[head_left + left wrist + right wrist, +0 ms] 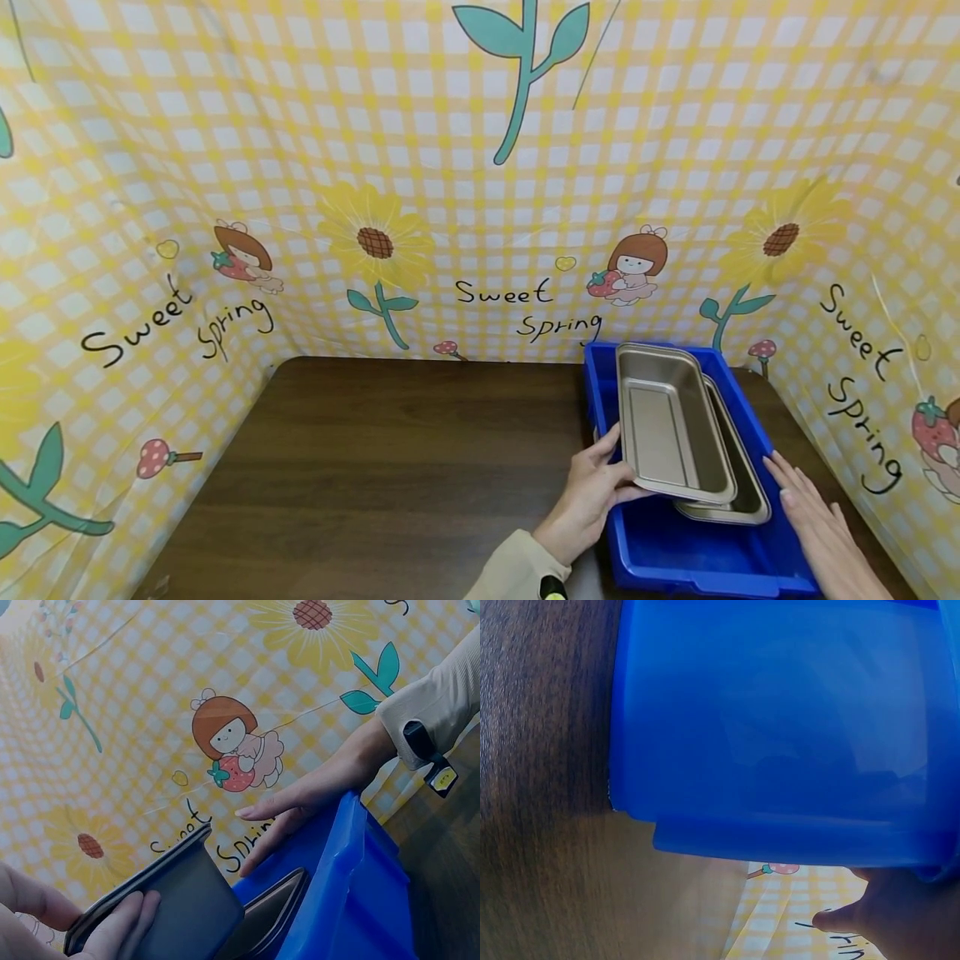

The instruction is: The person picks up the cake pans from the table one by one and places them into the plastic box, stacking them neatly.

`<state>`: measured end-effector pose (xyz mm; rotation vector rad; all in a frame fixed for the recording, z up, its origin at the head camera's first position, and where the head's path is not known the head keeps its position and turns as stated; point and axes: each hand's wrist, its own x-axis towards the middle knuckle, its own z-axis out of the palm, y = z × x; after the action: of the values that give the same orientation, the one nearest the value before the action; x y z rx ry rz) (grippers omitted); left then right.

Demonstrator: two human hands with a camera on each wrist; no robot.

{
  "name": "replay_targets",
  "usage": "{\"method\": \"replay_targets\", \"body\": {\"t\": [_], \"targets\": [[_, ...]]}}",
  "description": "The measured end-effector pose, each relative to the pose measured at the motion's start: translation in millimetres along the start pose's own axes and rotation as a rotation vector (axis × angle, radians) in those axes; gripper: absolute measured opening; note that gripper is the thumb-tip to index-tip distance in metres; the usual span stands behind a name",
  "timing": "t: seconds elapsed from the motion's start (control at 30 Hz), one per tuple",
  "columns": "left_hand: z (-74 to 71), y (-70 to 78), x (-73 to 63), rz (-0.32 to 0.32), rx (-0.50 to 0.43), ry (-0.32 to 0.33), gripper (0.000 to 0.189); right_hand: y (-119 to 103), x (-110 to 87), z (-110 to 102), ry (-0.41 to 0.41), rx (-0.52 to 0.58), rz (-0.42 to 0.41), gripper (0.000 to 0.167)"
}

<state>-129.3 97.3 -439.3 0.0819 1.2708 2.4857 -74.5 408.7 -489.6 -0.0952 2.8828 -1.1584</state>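
My left hand (581, 504) grips the near left corner of a metal loaf pan (667, 437), fingers and thumb at its rim. The pan is tilted over a blue plastic bin (720, 581). Under it a second metal loaf pan (752, 492) leans inside the bin, partly hidden. In the left wrist view, the held pan (187, 889) shows its outer side, with fingers pressed against it. My right hand (817, 521) lies along the bin's right rim, fingers extended. From the right wrist, the bin's blue wall (780, 727) fills much of the view beside this hand (907, 915).
The bin stands at the right side of a dark wooden table (420, 467). A yellow checked cloth (480, 208) with flowers and printed words hangs behind the table and along both sides. The bin's far end sits close to the cloth.
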Motion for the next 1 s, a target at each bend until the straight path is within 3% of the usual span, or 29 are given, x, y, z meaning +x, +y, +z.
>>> {"method": "replay_targets", "body": {"t": [0.37, 0.63, 1.0], "targets": [[7.5, -6.8, 4.3, -0.013, -0.006, 0.009, 0.079, -1.0, -1.3, -0.7, 0.005, 0.001, -0.010, 0.061], [12.7, -10.9, 6.7, -0.036, -0.027, 0.042, 0.080, -1.2, 0.9, -2.1, -0.029, 0.001, 0.030, 0.063], [27.8, -22.4, 6.4, 0.005, -0.044, 0.101, 0.082, -0.9, -0.8, -2.1, -0.016, 0.001, 0.000, 0.061]]}}
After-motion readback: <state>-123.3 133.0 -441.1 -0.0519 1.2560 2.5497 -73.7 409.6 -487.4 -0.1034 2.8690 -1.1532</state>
